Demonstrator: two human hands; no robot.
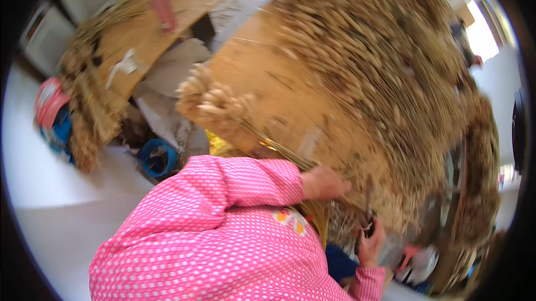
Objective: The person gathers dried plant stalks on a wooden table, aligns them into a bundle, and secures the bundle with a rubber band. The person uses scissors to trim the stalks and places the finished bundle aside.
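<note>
My left hand (pixel 325 182) is closed around the stems of a bunch of dried bunny-tail grass (pixel 223 103). The bunch's fluffy pale heads point away to the left, over the near corner of the wooden table (pixel 245 49). Its cut ends reach right, past my fingers. Lower and to the right, my right hand (pixel 371 245) grips dark-handled scissors (pixel 368 224), their blades pointing up near the stem ends. Motion blur hides whether the blades touch any stems.
A large heap of dried grass (pixel 363 61) covers the table's right side. At the left, another wooden table (pixel 128 38) bears a pink bottle (pixel 161 6) and a white strip (pixel 124 65). A blue round container (pixel 158 157) stands below, and more dried stalks (pixel 477 172) stand far right.
</note>
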